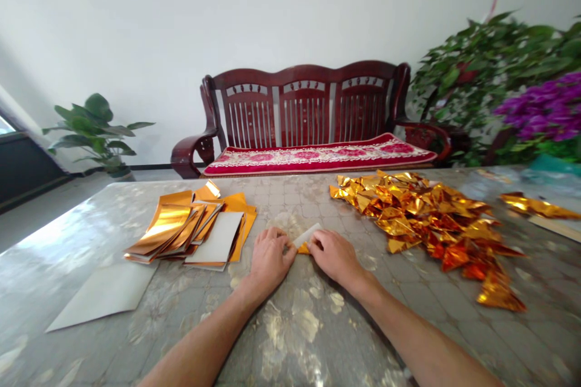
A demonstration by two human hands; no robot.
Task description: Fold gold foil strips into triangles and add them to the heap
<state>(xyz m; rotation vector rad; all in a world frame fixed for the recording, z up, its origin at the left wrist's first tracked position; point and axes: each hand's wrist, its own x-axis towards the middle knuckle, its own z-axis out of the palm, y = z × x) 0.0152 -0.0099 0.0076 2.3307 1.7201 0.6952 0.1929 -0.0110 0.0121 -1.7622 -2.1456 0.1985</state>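
Between my two hands lies a small sheet of gold foil paper (307, 234), partly folded, its grey-white back showing above and a gold corner below. My left hand (271, 254) pinches its left end, fingers curled. On the right end, the bent fingers of my right hand (334, 254) hold the paper against the table. Left of my left hand is a loose stack of gold foil sheets (175, 221), some with the pale side up. A heap of folded gold foil pieces (417, 208) spreads out to the right of my right hand.
A single pale sheet (106, 293) lies at the left on the patterned tabletop (290, 338). Clear plastic (492, 181) and a folded gold strip (540, 205) are at the right edge. Beyond the table stand a wooden bench (304, 106), a potted plant (97, 133) and purple flowers (544, 109).
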